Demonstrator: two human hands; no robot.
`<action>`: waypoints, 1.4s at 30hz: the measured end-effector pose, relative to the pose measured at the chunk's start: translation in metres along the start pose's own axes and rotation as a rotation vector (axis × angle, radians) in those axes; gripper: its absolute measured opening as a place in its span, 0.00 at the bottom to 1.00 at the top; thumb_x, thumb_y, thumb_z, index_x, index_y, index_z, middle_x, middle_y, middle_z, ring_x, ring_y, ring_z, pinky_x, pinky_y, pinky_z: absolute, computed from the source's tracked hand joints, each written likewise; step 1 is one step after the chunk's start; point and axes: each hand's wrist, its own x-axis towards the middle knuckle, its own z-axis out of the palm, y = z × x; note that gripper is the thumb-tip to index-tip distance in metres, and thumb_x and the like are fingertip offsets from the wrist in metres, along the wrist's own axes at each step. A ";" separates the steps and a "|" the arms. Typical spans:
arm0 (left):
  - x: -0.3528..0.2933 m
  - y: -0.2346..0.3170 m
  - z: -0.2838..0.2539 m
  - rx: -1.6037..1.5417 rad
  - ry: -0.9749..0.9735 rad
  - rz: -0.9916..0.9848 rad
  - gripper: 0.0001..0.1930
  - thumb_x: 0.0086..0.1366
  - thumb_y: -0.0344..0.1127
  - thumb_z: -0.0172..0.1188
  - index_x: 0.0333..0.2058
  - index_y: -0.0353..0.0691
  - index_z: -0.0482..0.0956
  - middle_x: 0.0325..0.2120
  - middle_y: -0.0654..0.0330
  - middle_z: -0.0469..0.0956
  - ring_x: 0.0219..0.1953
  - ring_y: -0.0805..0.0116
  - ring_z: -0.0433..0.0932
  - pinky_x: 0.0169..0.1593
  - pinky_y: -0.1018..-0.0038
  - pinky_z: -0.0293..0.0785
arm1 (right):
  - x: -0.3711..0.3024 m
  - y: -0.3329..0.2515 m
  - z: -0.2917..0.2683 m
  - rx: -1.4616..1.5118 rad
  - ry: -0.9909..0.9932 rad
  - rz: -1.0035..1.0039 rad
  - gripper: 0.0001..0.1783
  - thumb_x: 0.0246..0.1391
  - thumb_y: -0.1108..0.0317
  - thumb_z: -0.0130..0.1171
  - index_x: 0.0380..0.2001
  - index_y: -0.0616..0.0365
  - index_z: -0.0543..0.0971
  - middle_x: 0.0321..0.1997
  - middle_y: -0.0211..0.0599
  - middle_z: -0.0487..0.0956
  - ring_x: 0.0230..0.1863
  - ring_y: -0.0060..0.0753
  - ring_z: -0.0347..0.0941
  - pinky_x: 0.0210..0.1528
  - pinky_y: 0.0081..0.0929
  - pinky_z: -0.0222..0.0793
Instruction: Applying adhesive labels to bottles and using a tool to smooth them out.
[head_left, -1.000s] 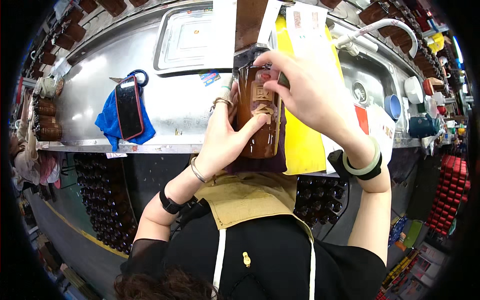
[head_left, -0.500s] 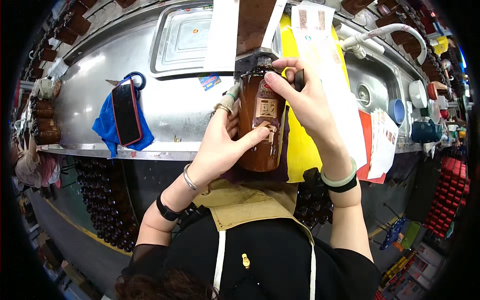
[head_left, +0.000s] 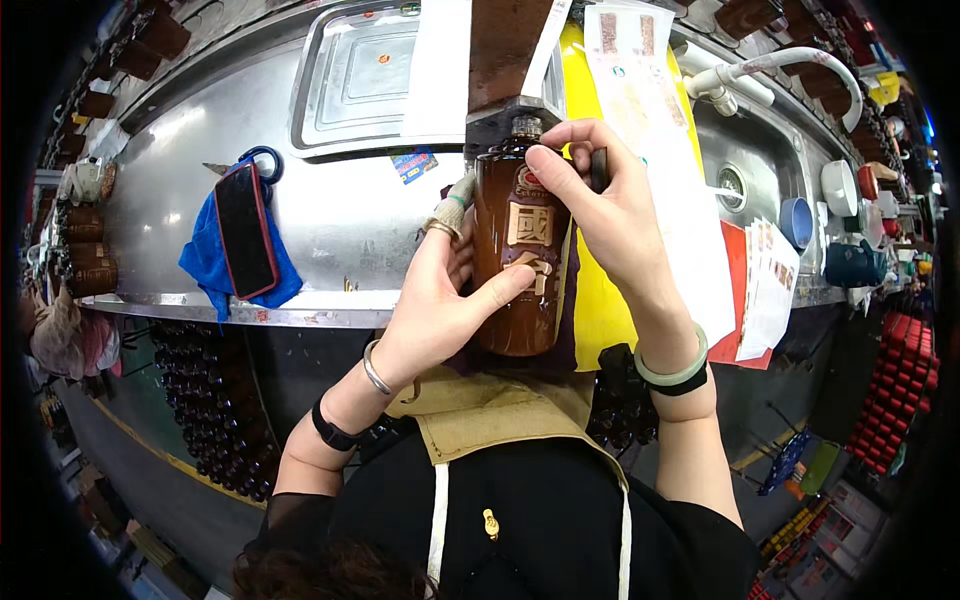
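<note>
A glossy brown glass bottle [head_left: 520, 310] with gold lettering and a small red emblem lies before me, its clear neck pointing away. My left hand [head_left: 432, 290] is closed around its left side, thumb across the lettering. A pale cloth wrap covers one of that hand's fingers. At the bottle's upper right, my right hand [head_left: 610, 210] grips near the neck, thumb on the shoulder beside the emblem. A short dark piece [head_left: 600, 170] sticks out between its bent fingers; its kind is hidden. The bottle's far end is close to a brown wooden block [head_left: 505, 50].
Left on the steel counter are a phone [head_left: 247, 232] on a blue cloth [head_left: 205, 262], scissors [head_left: 262, 160] and a metal tray [head_left: 305, 110]. To the right lie a yellow sheet [head_left: 605, 310], label papers [head_left: 630, 60] and a sink [head_left: 760, 150] with a white tap [head_left: 800, 60].
The bottle and both hands have shifted slightly toward me in the picture, with the grip nearly the same. The counter items shift a little leftward in view.
</note>
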 end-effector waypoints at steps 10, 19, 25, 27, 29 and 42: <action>0.016 0.004 0.002 -0.173 0.075 0.059 0.36 0.75 0.30 0.60 0.75 0.32 0.53 0.70 0.48 0.65 0.70 0.62 0.67 0.72 0.64 0.65 | -0.031 0.008 -0.009 0.214 0.054 0.131 0.23 0.67 0.64 0.66 0.61 0.60 0.77 0.30 0.17 0.69 0.32 0.09 0.62 0.36 0.13 0.58; 0.021 -0.001 0.002 -0.215 0.075 0.064 0.37 0.75 0.30 0.62 0.75 0.31 0.52 0.70 0.47 0.65 0.70 0.64 0.68 0.72 0.66 0.65 | -0.052 0.018 0.002 0.186 0.062 0.149 0.38 0.61 0.63 0.73 0.70 0.58 0.69 0.34 0.19 0.62 0.35 0.14 0.59 0.41 0.14 0.57; 0.020 0.003 0.002 -0.190 0.078 0.043 0.37 0.75 0.31 0.62 0.75 0.30 0.53 0.70 0.48 0.66 0.69 0.64 0.69 0.72 0.66 0.66 | -0.052 0.021 0.003 0.219 0.063 0.125 0.37 0.61 0.64 0.73 0.69 0.59 0.69 0.34 0.19 0.62 0.36 0.14 0.58 0.41 0.14 0.57; 0.020 0.003 0.002 -0.184 0.081 0.048 0.37 0.75 0.31 0.62 0.75 0.30 0.53 0.69 0.48 0.66 0.69 0.64 0.69 0.71 0.66 0.66 | -0.051 0.018 0.003 0.209 0.057 0.132 0.37 0.61 0.64 0.73 0.69 0.58 0.69 0.34 0.19 0.62 0.36 0.14 0.58 0.41 0.14 0.57; 0.020 0.002 0.002 -0.181 0.082 0.054 0.37 0.75 0.32 0.62 0.75 0.30 0.53 0.69 0.48 0.66 0.69 0.64 0.69 0.71 0.66 0.66 | -0.051 0.016 0.002 0.212 0.052 0.143 0.37 0.61 0.64 0.73 0.70 0.58 0.69 0.34 0.19 0.62 0.36 0.14 0.59 0.41 0.14 0.57; 0.019 0.002 0.002 -0.234 0.083 0.011 0.38 0.73 0.30 0.64 0.74 0.29 0.53 0.70 0.48 0.66 0.69 0.63 0.69 0.72 0.65 0.65 | -0.053 0.018 0.001 0.278 0.037 0.169 0.40 0.60 0.64 0.74 0.71 0.58 0.68 0.36 0.20 0.62 0.37 0.14 0.59 0.42 0.13 0.58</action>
